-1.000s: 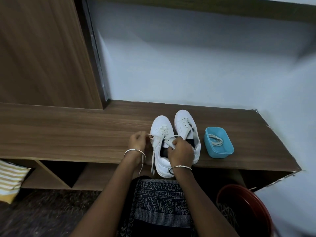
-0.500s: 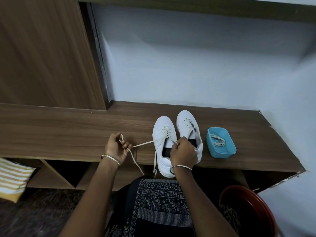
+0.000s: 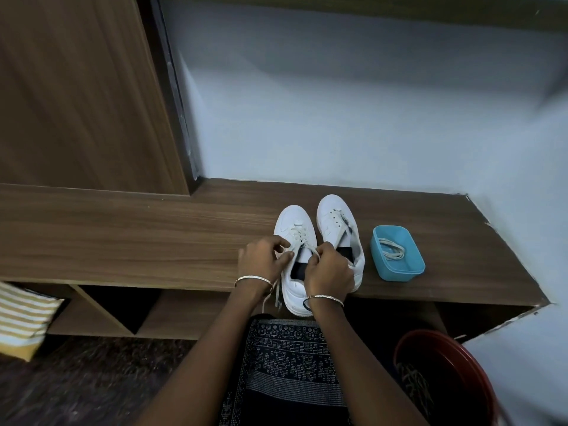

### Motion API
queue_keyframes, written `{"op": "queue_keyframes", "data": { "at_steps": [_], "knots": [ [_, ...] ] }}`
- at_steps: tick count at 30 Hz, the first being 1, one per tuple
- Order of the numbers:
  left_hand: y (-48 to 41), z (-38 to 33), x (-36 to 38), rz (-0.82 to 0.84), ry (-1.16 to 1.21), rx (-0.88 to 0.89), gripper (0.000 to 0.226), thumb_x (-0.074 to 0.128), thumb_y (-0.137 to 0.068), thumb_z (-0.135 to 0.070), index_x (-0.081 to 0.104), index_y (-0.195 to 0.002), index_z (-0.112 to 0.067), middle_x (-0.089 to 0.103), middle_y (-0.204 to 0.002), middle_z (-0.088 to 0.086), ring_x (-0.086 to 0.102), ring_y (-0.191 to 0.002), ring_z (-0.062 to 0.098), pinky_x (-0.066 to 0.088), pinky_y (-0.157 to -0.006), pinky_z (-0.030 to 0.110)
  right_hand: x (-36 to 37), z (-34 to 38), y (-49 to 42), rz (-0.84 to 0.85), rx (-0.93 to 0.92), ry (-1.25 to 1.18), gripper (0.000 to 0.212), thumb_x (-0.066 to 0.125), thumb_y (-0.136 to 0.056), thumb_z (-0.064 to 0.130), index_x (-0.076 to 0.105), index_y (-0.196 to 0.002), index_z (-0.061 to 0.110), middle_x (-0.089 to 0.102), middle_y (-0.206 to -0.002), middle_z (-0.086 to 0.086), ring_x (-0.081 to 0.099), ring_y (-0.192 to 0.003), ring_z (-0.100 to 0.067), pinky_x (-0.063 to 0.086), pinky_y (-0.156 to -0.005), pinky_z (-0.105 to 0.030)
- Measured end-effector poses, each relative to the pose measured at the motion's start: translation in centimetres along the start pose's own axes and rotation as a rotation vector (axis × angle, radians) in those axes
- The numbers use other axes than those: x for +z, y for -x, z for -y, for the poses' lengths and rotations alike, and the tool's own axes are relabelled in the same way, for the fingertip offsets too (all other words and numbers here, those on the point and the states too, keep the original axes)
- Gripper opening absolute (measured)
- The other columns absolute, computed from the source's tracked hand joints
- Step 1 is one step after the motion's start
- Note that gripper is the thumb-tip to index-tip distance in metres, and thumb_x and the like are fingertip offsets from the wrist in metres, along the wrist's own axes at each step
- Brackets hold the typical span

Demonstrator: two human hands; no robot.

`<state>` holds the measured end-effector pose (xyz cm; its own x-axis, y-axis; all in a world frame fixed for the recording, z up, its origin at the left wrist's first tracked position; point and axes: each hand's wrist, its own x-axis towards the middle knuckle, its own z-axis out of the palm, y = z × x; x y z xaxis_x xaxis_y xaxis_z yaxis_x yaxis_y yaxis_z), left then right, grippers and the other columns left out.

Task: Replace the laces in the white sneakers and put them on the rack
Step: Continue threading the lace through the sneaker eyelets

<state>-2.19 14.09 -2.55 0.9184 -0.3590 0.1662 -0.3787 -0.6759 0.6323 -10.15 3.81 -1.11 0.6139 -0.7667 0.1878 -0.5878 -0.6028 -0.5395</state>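
On the wooden surface (image 3: 153, 235), near the blue rectangular plastic tub (image 3: 399, 273), the soft, limp white fabric lace (image 3: 299, 233) of the farther white low sneaker (image 3: 290, 218) is pinched by the left hand (image 3: 261, 261) and the right hand (image 3: 330, 272), judged best gripped near its ends.

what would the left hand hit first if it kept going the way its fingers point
The left hand points rightward, pinching a cream shoelace; it would probably meet the laced opening of the nearer white low-top sneaker first, then the right hand; depth unclear.
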Motion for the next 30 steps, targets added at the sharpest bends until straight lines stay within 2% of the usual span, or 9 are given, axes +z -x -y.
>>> {"op": "queue_keyframes", "data": {
  "at_steps": [3, 8, 10, 14, 16, 18, 21, 26, 30],
  "knots": [
    [-0.5, -0.7, 0.6, -0.026, -0.069, 0.075, 0.013, 0.063, -0.087, -0.036, 0.071, -0.094, -0.029, 0.073, -0.086, -0.009, 0.068, -0.087, 0.018, 0.048, -0.081, 0.036, 0.0, -0.1, -0.1, 0.01, 0.002, 0.008, 0.012, 0.058, -0.093, 0.023, 0.067, -0.101, 0.024, 0.07, -0.089, -0.006, 0.066, -0.092, -0.031, 0.054, -0.072, -0.04],
    [-0.5, -1.7, 1.3, -0.069, -0.304, 0.08, 0.025, 0.05, -0.092, -0.038, 0.066, -0.091, -0.019, 0.072, -0.087, 0.004, 0.066, -0.085, 0.031, 0.038, -0.072, 0.035, 0.2, -0.1, -0.2, 0.009, 0.011, 0.006, 0.012, 0.058, -0.093, 0.022, 0.067, -0.101, 0.023, 0.07, -0.089, -0.008, 0.066, -0.091, -0.033, 0.053, -0.072, -0.04],
    [-0.6, -1.9, 1.4, -0.033, -0.203, 0.009, 0.025, 0.051, -0.091, -0.034, 0.063, -0.087, -0.013, 0.069, -0.085, 0.007, 0.063, -0.083, 0.034, 0.039, -0.07, 0.035, 0.3, 0.0, -0.2, 0.014, 0.015, 0.016, 0.011, 0.057, -0.093, 0.023, 0.065, -0.099, 0.021, 0.07, -0.089, -0.008, 0.066, -0.09, -0.033, 0.051, -0.071, -0.039],
    [-1.6, -1.6, 1.8, 0.184, 0.29, -0.26, 0.028, 0.051, -0.09, -0.025, 0.056, -0.073, -0.004, 0.056, -0.072, 0.011, 0.051, -0.073, 0.03, 0.036, -0.065, 0.037, 0.4, 0.1, -0.5, 0.033, 0.03, 0.058, 0.011, 0.053, -0.094, 0.021, 0.063, -0.1, 0.019, 0.071, -0.091, -0.007, 0.067, -0.091, -0.032, 0.048, -0.069, -0.036],
    [-1.8, -1.2, 1.9, 0.199, 0.438, -0.335, 0.035, 0.048, -0.078, -0.033, 0.058, -0.066, -0.002, 0.055, -0.067, 0.014, 0.048, -0.067, 0.026, 0.04, -0.065, 0.044, 0.5, 0.2, -0.5, 0.046, 0.031, 0.073, 0.014, 0.052, -0.095, 0.019, 0.063, -0.103, 0.019, 0.071, -0.094, -0.007, 0.067, -0.092, -0.032, 0.047, -0.07, -0.036],
    [-2.0, -0.4, 2.6, 0.19, 0.536, -0.375, 0.03, 0.046, -0.064, -0.036, 0.059, -0.053, -0.012, 0.057, -0.062, 0.014, 0.048, -0.062, 0.024, 0.041, -0.063, 0.042, 0.4, 0.3, -0.5, 0.053, 0.027, 0.085, 0.015, 0.053, -0.095, 0.018, 0.063, -0.106, 0.018, 0.071, -0.096, -0.008, 0.067, -0.095, -0.032, 0.048, -0.071, -0.036],
    [-2.0, 0.2, 3.0, 0.206, 0.601, -0.396, 0.028, 0.048, -0.057, -0.039, 0.061, -0.045, -0.018, 0.062, -0.062, 0.014, 0.052, -0.06, 0.024, 0.039, -0.064, 0.035, 0.4, 0.3, -0.5, 0.065, 0.018, 0.096, 0.017, 0.053, -0.095, 0.019, 0.063, -0.108, 0.019, 0.071, -0.098, -0.008, 0.067, -0.096, -0.032, 0.048, -0.072, -0.036],
    [-1.4, -0.2, 2.2, 0.147, 0.578, -0.37, 0.034, 0.056, -0.076, -0.027, 0.056, -0.044, -0.016, 0.054, -0.048, -0.001, 0.046, -0.053, 0.019, 0.038, -0.06, 0.031, 0.3, 0.1, -0.5, 0.058, 0.008, 0.081, 0.015, 0.051, -0.096, 0.017, 0.06, -0.107, 0.018, 0.07, -0.098, -0.007, 0.067, -0.096, -0.032, 0.051, -0.072, -0.038],
    [-1.7, 1.1, 2.0, 0.144, 0.49, -0.319, 0.027, 0.064, -0.085, -0.031, 0.064, -0.06, -0.02, 0.062, -0.056, -0.003, 0.055, -0.056, 0.019, 0.047, -0.064, 0.033, 0.3, 0.1, -0.5, 0.053, 0.006, 0.071, 0.015, 0.051, -0.095, 0.016, 0.06, -0.107, 0.018, 0.07, -0.098, -0.007, 0.067, -0.095, -0.033, 0.052, -0.074, -0.039]
  ]
}}
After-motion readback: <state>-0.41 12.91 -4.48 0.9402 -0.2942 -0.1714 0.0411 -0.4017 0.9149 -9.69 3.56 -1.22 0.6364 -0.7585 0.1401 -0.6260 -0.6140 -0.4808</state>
